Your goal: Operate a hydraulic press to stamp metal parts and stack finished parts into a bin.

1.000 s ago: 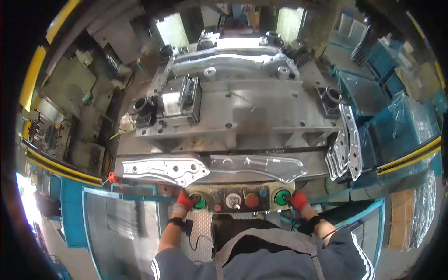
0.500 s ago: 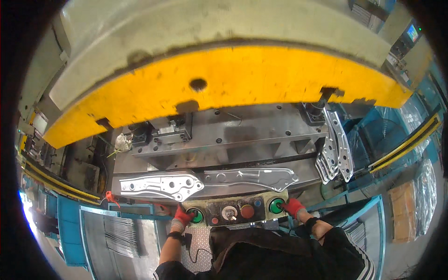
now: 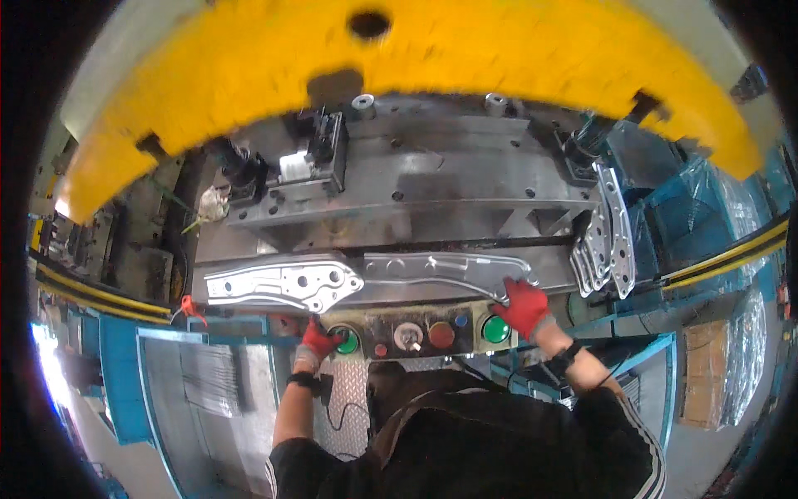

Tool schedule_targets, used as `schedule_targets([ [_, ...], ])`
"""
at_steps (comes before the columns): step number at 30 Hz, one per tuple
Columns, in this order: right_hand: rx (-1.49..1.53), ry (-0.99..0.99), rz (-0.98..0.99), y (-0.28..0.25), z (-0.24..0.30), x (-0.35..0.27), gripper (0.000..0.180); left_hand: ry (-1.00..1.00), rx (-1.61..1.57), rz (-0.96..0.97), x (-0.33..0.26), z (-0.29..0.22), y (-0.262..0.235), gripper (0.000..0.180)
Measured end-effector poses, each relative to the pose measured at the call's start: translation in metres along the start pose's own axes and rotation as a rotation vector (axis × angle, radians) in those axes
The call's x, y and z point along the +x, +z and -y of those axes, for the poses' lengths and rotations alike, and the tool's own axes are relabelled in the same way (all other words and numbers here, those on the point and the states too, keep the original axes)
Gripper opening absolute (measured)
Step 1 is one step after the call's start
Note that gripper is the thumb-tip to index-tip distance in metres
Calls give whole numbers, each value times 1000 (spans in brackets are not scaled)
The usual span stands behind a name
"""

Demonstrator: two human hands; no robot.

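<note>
My left hand [image 3: 318,341], in a red and grey glove, is at the left green button [image 3: 344,338] of the control panel, thumb against it and fingers apart. My right hand [image 3: 525,309], gloved alike, reaches over the right end of a long grey stamped metal bracket [image 3: 453,268]. Its thumb and fingers are spread at that end, and the palm side is hidden. A brighter stamped bracket [image 3: 287,284] with several holes lies to the left, on the press bed's front ledge. The right green button [image 3: 496,329] is uncovered below my right hand.
The yellow press ram [image 3: 465,50] hangs over the steel die [image 3: 465,170]. Several brackets [image 3: 611,224] lean together at the bed's right end. Blue-framed racks [image 3: 158,334] stand on both sides below. A red emergency button [image 3: 441,335] sits mid-panel; a cardboard box [image 3: 703,366] is far right.
My right hand has left the right green button and moved up to the grey bracket's end. My left hand stays by its button. More of the die shows below the ram; the view has shifted.
</note>
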State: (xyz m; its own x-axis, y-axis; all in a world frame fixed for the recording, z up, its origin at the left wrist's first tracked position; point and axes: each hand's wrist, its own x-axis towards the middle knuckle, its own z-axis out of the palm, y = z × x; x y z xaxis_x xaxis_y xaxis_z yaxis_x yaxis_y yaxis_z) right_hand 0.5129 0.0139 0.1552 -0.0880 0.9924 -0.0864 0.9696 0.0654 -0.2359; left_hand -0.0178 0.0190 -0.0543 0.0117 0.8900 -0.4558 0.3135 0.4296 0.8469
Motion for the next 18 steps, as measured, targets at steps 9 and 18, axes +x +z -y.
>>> schedule_targets([
  [9,-201,-411,268,44,29,123,96,249,-239,-5,-18,-67,-42,83],
  [18,-249,-394,153,11,43,101,88,66,-507,-335,-16,-76,-58,55],
])
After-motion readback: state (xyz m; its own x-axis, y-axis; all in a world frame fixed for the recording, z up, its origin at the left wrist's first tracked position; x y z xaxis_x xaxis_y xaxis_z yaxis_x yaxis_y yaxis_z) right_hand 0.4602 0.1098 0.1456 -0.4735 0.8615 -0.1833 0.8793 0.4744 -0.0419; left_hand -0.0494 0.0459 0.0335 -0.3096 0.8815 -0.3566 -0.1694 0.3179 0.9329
